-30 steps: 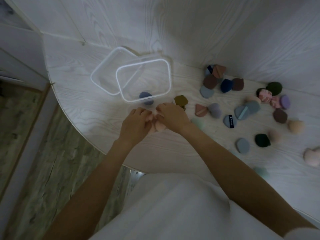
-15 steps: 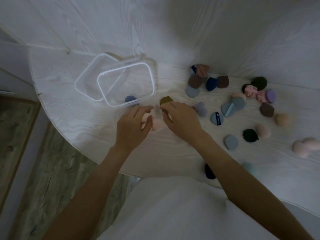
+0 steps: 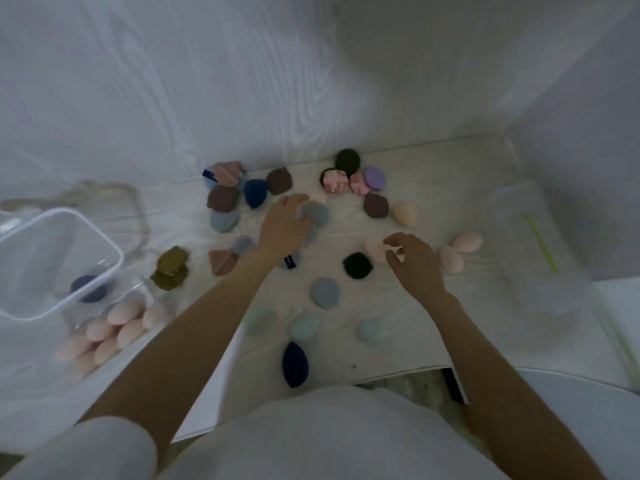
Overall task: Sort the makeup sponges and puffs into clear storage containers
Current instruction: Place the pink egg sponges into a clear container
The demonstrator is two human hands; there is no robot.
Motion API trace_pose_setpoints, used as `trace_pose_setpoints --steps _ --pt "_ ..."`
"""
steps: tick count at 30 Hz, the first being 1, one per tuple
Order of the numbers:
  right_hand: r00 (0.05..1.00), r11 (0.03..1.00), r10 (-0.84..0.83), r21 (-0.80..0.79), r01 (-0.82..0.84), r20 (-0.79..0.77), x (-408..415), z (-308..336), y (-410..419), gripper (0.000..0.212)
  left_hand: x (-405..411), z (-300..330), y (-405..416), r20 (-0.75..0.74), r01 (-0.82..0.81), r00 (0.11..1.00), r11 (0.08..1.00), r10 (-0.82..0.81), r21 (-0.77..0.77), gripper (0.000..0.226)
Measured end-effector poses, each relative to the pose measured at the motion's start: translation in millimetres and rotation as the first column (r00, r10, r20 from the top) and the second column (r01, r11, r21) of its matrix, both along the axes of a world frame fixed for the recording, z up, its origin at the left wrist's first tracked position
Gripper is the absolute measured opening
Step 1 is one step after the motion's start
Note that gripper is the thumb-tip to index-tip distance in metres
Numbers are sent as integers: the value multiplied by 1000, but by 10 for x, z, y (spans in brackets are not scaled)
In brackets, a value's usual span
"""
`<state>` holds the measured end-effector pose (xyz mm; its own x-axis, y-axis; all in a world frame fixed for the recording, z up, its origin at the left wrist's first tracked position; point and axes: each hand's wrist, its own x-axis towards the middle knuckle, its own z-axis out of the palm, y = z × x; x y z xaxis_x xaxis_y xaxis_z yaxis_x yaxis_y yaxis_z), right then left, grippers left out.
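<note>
I'm looking down at a white table [image 3: 433, 344] with a faint wood-grain pattern, its near edge cut straight in front of me. Behind it stands a white wall [image 3: 207, 81] with the same swirling grain, and it meets a second plain white wall [image 3: 588, 150] in a corner on my right. The light is dim and cool, with soft shadows in the corner. Below the table edge a strip of dark, mottled floor [image 3: 415, 384] shows.

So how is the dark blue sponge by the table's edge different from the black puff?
The dark blue sponge is a long pointed egg shape; the black puff is rounder. The sponge lies near the table's front edge, away from both hands; the puff lies close to the right hand. Both are dark and lie loose on the table.
</note>
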<state>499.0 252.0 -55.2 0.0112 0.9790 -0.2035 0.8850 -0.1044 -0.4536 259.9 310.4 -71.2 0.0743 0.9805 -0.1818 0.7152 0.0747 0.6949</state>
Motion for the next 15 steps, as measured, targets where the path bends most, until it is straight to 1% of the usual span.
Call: trace_pose_setpoints --steps 2,4,7,9,10,12,13,15 --pt "999 999 26 -40 -25 21 58 -35 139 28 97 -82 187 -20 -93 995 996 93 12 44" --pt "996 988 67 -144 -59 51 78 -60 276 39 167 -133 381 -67 -165 985 984 161 -60 51" --pt "991 955 113 -282 -88 72 23 -123 387 48 198 -180 568 -146 -163 981 957 131 -240 59" --pt "990 945 138 -303 -121 37 -8 -149 424 48 223 -181 615 -130 -137 986 951 105 -276 54" --pt "986 941 166 -303 -150 26 -24 -150 438 47 235 -175 622 -107 -127 989 956 102 -265 50" --pt "973 934 225 -293 -203 42 -56 -137 443 46 249 -165 585 -21 -127 992 977 125 -173 42" --pt "970 939 235 -272 -210 65 -69 -126 432 45 251 -141 541 44 -136 989 986 141 -95 38" --pt "967 965 222 -167 -201 120 -108 -74 381 41 217 -19 394 179 -166 973 979 144 115 33"
